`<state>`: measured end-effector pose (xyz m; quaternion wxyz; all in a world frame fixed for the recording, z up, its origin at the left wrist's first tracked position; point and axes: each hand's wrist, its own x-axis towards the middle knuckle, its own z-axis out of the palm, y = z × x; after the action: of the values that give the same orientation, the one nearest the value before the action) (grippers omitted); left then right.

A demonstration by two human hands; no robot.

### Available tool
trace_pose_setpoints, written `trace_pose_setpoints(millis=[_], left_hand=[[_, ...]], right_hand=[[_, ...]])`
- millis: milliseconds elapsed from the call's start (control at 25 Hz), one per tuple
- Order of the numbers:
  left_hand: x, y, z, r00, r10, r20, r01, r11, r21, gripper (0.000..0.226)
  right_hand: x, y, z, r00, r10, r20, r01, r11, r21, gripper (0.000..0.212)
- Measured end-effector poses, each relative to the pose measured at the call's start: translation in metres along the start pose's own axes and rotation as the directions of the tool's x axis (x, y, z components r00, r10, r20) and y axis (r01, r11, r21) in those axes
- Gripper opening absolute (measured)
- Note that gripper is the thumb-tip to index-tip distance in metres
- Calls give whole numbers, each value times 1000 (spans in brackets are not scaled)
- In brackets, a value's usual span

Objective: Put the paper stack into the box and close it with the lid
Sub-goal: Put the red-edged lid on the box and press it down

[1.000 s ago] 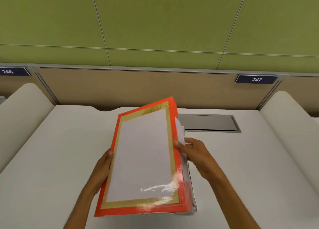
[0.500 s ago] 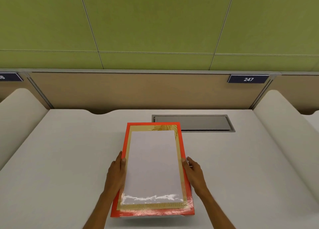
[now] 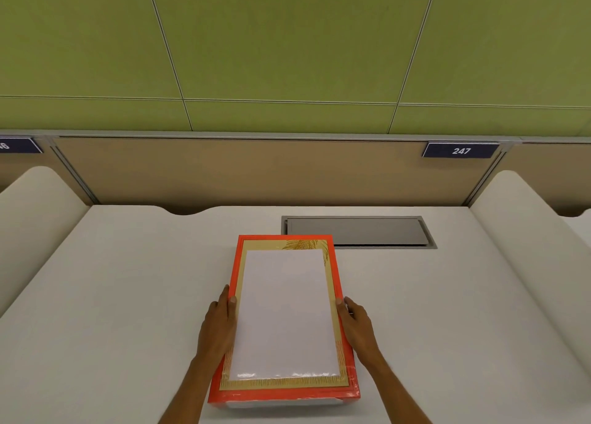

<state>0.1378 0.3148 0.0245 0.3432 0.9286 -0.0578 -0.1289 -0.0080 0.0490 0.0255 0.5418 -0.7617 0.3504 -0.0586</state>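
An orange lid (image 3: 284, 315) with a gold border and a white middle panel lies flat on top of the box. Only a pale strip of the box (image 3: 281, 403) shows under the lid's near edge. The paper stack is hidden. My left hand (image 3: 219, 319) grips the lid's left edge, thumb on top. My right hand (image 3: 356, 323) holds the lid's right edge in the same way.
The box sits on a white desk (image 3: 112, 295). A grey cable hatch (image 3: 358, 231) lies just behind it to the right. Rounded white dividers (image 3: 32, 206) rise at both sides, and a brown panel with a sign reading 247 (image 3: 460, 150) stands behind.
The lid was tilted up in both hands a second ago; it has come down flat onto the box, and both hands now rest along its sides.
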Motion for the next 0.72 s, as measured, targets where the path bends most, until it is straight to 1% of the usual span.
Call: trace_pose_setpoints(millis=[80,120,160,200,240,280,320,400,480,560,720], left_hand=[[2,-5,3,1000,9,17,-9,1000,6,74],[1,-4,3,1000,13,23,-13,1000,21,72],[0,-2,2,1000,18,17,-19,998,54,71],[-3,3,1,999,41,-20,-38,993,114,70],[-4,7,1,991,95,-95,-75,978,196,68],[-4,11,1,975,167,-144,-121,952,280,66],[-3,17,1,960,237,-149,-174,923,344,66],[0,28,6,920,373,-117,-299,864,404,67],[4,32,12,900,434,-41,-379,826,416,69],[9,28,19,900,436,6,-396,812,429,75],[12,19,28,907,417,52,-398,813,426,83]], right_hand=[[1,5,2,1000,-10,1,10,1000,-19,73],[0,5,4,1000,1,3,-1,999,-49,83],[0,5,6,1000,2,5,-1,996,-94,86],[-3,1,8,1000,-1,-11,-1,986,-167,79],[-2,-1,12,998,-42,-48,27,963,-268,69],[-5,-7,16,988,-123,-91,81,924,-373,64],[-6,-13,20,969,-221,-110,150,880,-451,65],[-5,-24,28,925,-375,-64,280,785,-552,71],[-3,-26,38,904,-428,8,338,702,-627,74],[2,-23,45,903,-426,55,352,660,-664,80],[8,-15,50,913,-397,92,348,642,-683,86]])
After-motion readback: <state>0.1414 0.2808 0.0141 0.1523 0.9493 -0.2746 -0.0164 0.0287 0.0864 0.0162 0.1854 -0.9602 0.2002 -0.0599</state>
